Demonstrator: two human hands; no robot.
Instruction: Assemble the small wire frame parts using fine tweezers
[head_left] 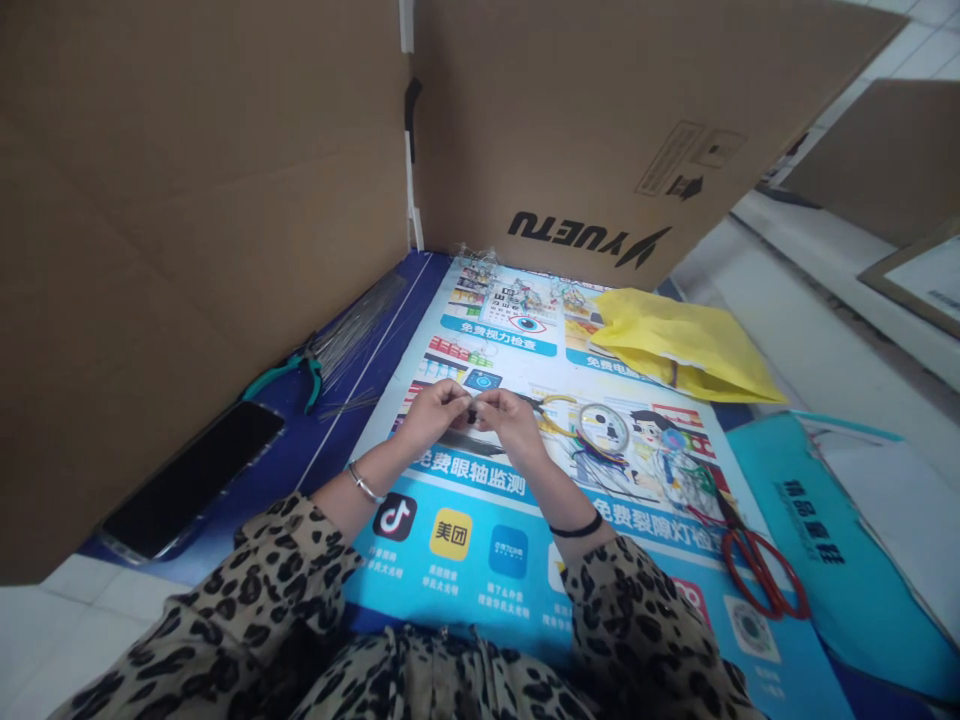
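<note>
My left hand (441, 412) and my right hand (510, 420) meet over the middle of the printed poster (465, 510). Thumbs and fingers of both are pinched together around something small and dark between them, too small to make out. Just right of my right hand lie yellow-handled pliers (559, 412) and a round coil of wire (604, 430) with coloured strands. Thin wire pieces (525, 292) are scattered on the poster's far part.
Teal-handled pliers (311, 378), a bundle of thin wires (356, 325) and a black phone (196, 480) lie at left. Red-handled scissors (761, 570), a yellow bag (682, 340) and a turquoise bag (825, 540) are at right. Cardboard walls (555, 120) rise behind.
</note>
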